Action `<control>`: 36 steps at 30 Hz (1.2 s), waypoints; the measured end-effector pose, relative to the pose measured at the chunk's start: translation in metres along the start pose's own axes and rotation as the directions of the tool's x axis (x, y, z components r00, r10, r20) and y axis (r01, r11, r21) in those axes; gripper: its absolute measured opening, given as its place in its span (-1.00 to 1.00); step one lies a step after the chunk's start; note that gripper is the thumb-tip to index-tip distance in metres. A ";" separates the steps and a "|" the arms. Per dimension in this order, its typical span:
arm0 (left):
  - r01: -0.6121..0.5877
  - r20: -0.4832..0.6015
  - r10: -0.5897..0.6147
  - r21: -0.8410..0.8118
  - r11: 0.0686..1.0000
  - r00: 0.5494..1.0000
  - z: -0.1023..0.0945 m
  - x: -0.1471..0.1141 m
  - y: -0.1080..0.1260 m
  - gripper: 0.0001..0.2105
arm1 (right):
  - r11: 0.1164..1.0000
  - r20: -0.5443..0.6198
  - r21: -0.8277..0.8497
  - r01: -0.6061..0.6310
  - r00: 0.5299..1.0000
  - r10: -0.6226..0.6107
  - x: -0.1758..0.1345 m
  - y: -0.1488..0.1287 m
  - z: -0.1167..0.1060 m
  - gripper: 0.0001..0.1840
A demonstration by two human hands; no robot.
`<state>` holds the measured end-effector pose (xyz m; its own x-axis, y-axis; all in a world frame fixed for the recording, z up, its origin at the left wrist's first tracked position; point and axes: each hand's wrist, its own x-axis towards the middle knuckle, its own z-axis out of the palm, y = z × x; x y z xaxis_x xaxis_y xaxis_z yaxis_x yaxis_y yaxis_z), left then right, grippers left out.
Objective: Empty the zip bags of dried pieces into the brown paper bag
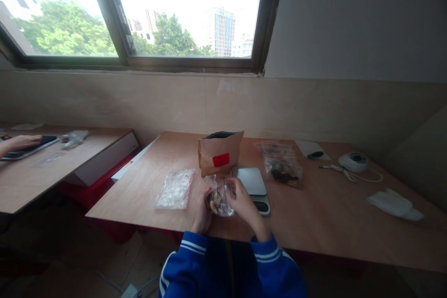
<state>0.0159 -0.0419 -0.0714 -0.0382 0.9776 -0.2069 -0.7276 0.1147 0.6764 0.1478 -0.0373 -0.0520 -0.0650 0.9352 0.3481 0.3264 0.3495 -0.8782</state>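
Note:
Between my hands is a clear plastic bag (219, 201) with brownish dried pieces inside, perhaps dried mushrooms. My left hand (201, 209) grips its left side from below. At the bag's upper right edge, the fingers of my right hand (240, 195) pinch the plastic. Just behind stands an open brown paper bag (220, 153) with a red label. To the right, partly behind my right hand, lies a flat digital scale (252, 180) with a dark display panel. A stack of clear plastic bags (175, 189) rests on the table left of my hands.
Filled clear bags (282, 167) lie right of the scale. Farther right are a white sheet with a green-handled tool (315, 154), a white dome camera (353, 162) with cable, and folded white material (396, 203). Another person's hand (26, 141) rests at the left table.

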 end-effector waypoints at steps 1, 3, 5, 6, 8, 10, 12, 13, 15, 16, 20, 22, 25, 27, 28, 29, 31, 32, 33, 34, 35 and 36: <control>0.039 0.018 -0.039 -0.012 0.999 0.999 0.000 -0.001 0.001 -0.76 | 1.000 -0.004 0.007 -0.005 1.000 0.005 -0.003 0.000 0.001 -0.70; 0.105 0.033 -0.104 -0.030 0.994 0.994 0.000 -0.002 0.003 -0.79 | 1.000 -0.057 0.019 -0.022 0.998 0.023 -0.008 0.000 0.003 -0.71; 0.143 0.011 -0.143 -0.043 0.989 0.990 0.000 -0.002 0.005 -0.83 | 0.999 -0.155 0.008 -0.032 0.987 0.033 -0.012 -0.001 0.007 -0.73; 0.154 -0.002 -0.155 -0.051 0.987 0.988 -0.001 -0.002 0.005 -0.84 | 0.999 -0.209 -0.010 -0.031 0.977 0.028 -0.013 -0.001 0.008 -0.74; 0.172 -0.014 -0.173 -0.066 0.983 0.985 -0.002 -0.002 0.006 -0.86 | 0.998 -0.291 -0.051 -0.029 0.957 0.013 -0.014 -0.003 0.011 -0.78; 0.185 -0.022 -0.187 -0.076 0.980 0.982 -0.003 -0.003 0.007 -0.87 | 0.997 -0.327 -0.077 -0.021 0.945 -0.005 -0.015 -0.005 0.012 -0.83; 0.195 -0.034 -0.199 -0.084 0.977 0.979 -0.003 -0.003 0.007 -0.88 | 0.996 -0.337 -0.094 -0.003 0.941 -0.029 -0.016 -0.006 0.010 -0.88; 0.196 -0.042 -0.200 -0.091 0.976 0.979 -0.003 -0.003 0.007 -0.88 | 0.994 -0.341 -0.106 0.006 0.939 -0.042 -0.017 -0.006 0.007 -0.89; 0.186 -0.063 -0.193 -0.104 0.977 0.979 -0.002 -0.002 0.007 -0.89 | 0.991 -0.355 -0.135 0.026 0.932 -0.073 -0.018 -0.007 0.001 -0.89; 0.174 -0.079 -0.183 -0.110 0.979 0.980 -0.002 -0.002 0.007 -0.89 | 0.989 -0.367 -0.145 0.037 0.926 -0.088 -0.018 -0.008 -0.004 -0.88; 0.105 -0.148 -0.123 -0.128 0.986 0.981 -0.001 -0.002 0.010 -0.91 | 0.983 -0.428 -0.144 0.114 0.888 -0.166 -0.001 -0.025 -0.027 -0.75; 0.091 -0.151 -0.111 -0.131 0.987 0.982 -0.001 -0.002 0.010 -0.92 | 0.971 -0.423 -0.152 0.185 0.876 -0.233 0.021 -0.045 -0.039 -0.70; 0.097 -0.149 -0.118 -0.137 0.986 0.982 -0.001 -0.001 0.010 -0.92 | 0.933 -0.393 -0.187 0.309 0.847 -0.359 0.065 -0.081 -0.048 -0.69; 0.103 -0.149 -0.124 -0.140 0.985 0.981 0.000 -0.002 0.010 -0.91 | 0.901 -0.381 -0.202 0.384 0.816 -0.434 0.094 -0.099 -0.049 -0.68; 0.103 -0.149 -0.124 -0.140 0.985 0.981 0.000 -0.002 0.011 -0.90 | 0.885 -0.359 -0.209 0.417 0.809 -0.466 0.106 -0.105 -0.048 -0.67; 0.101 -0.151 -0.122 -0.139 0.985 0.981 0.001 -0.003 0.011 -0.89 | 0.870 -0.315 -0.221 0.440 0.813 -0.491 0.116 -0.108 -0.046 -0.68; 0.092 -0.163 -0.115 -0.139 0.986 0.980 0.003 -0.005 0.013 -0.88 | 0.851 -0.180 -0.270 0.449 0.845 -0.503 0.130 -0.108 -0.042 -0.70; 0.088 -0.174 -0.111 -0.138 0.987 0.978 0.004 -0.006 0.014 -0.87 | 0.845 -0.112 -0.302 0.441 0.864 -0.491 0.133 -0.106 -0.041 -0.72; 0.083 -0.183 -0.108 -0.136 0.987 0.977 0.005 -0.006 0.014 -0.88 | 0.841 -0.064 -0.330 0.429 0.879 -0.473 0.133 -0.104 -0.041 -0.72; 0.078 -0.189 -0.103 -0.134 0.988 0.977 0.005 -0.006 0.014 -0.88 | 0.840 -0.043 -0.345 0.419 0.887 -0.460 0.131 -0.102 -0.041 -0.72; 0.077 -0.193 -0.102 -0.133 0.988 0.976 0.005 -0.006 0.015 -0.89 | 0.844 -0.055 -0.344 0.411 0.889 -0.455 0.127 -0.101 -0.043 -0.71; 0.079 -0.194 -0.104 -0.134 0.988 0.976 0.005 -0.006 0.014 -0.89 | 0.856 -0.091 -0.323 0.405 0.887 -0.454 0.121 -0.099 -0.044 -0.70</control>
<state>0.0089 -0.0451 -0.0572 -0.0939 0.9075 -0.4093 -0.8136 0.1670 0.5570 0.1489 0.0384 0.0918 -0.1200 0.6654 0.7368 0.5574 0.6593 -0.5046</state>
